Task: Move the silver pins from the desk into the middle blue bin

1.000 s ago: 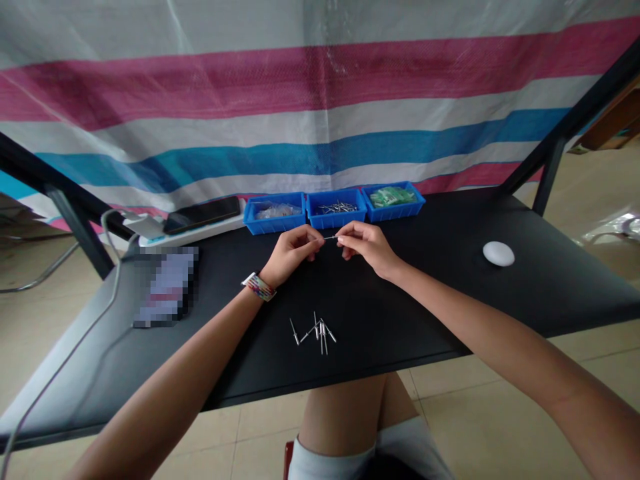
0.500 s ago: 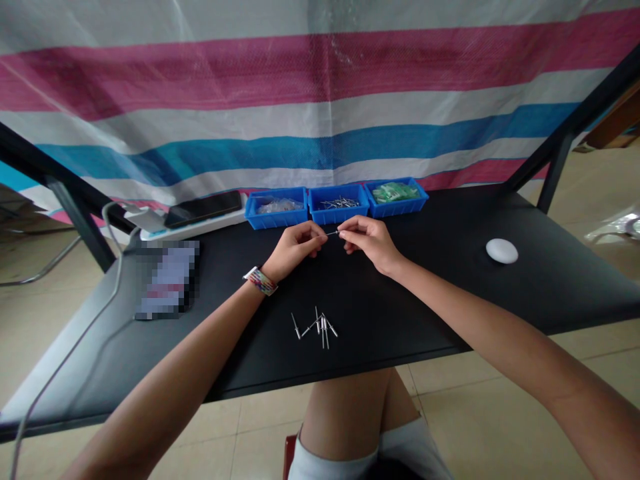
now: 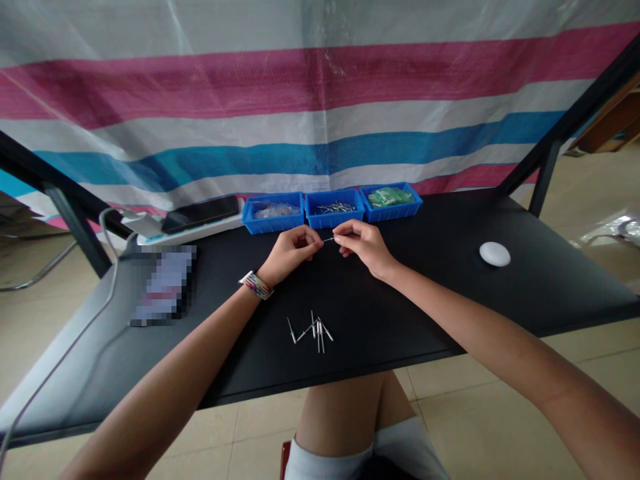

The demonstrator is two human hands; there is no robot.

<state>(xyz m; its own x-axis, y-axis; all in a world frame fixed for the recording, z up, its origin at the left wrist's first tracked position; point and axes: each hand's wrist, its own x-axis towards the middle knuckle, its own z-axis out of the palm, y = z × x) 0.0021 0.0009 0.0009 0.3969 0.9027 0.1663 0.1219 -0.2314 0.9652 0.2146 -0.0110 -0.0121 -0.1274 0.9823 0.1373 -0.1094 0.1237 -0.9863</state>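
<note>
Over the black table (image 3: 425,293), my left hand (image 3: 293,250) and my right hand (image 3: 363,245) meet fingertip to fingertip. Both pinch a thin metal pin (image 3: 329,239) held level between them. Just behind the hands stand three blue bins: the left bin (image 3: 273,212) with clear pieces, the middle bin (image 3: 336,208) with metal pins, the right bin (image 3: 391,199) with green parts. A small pile of several pins (image 3: 313,329) lies on the table nearer to me. A coloured band circles my left wrist.
A white round puck (image 3: 495,254) lies at the right. At the left lie a blurred flat item (image 3: 163,283), a dark phone (image 3: 203,213) on a white power strip and a grey cable (image 3: 60,360). A striped tarp hangs behind.
The hands have stayed together on the pin with only slight finger shifts. The view has wobbled a little.
</note>
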